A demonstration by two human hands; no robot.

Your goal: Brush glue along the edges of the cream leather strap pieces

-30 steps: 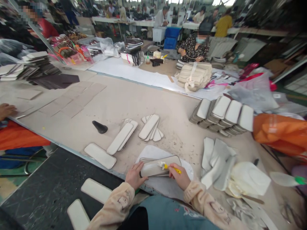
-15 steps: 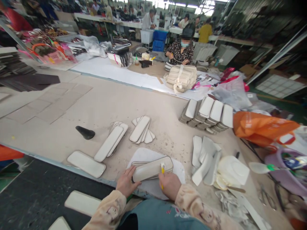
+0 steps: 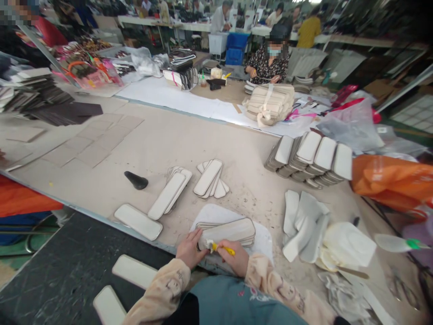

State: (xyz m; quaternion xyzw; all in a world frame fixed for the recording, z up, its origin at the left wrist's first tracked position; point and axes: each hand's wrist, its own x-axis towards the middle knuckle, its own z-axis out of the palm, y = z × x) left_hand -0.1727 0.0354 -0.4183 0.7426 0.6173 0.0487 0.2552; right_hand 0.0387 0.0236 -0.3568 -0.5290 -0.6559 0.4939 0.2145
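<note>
Taking the pile of pads point(image 3: 233, 229) under the person's hands as the middle of a clock, the left hand point(image 3: 190, 247) is at 8 o'clock, thumb and fingers spread apart against the pile's left end. The right hand point(image 3: 237, 257), at 5 o'clock, is closed round the yellow handle of a brush point(image 3: 226, 249), whose whitish bristles are at the left end of the top pad, just beside the left thumb. The pile lies on a white sheet point(image 3: 265, 234) at the near edge of the counter point(image 3: 203, 131), its pads slightly fanned.

A single pad point(image 3: 138, 221) lies between 9 and 10 o'clock, a black object point(image 3: 135, 180) at 10, a slanted pile point(image 3: 171, 192) near 10:30 and a crossed pile point(image 3: 209, 178) between 11 and 12. Tall stacks point(image 3: 307, 158) stand between 1 and 2. At 3 o'clock are curved grey pieces point(image 3: 306, 225), then a whitish tub point(image 3: 352, 243) and a bottle point(image 3: 392, 243) with a green tip. Scissors point(image 3: 404, 289) lie near 4.
</note>
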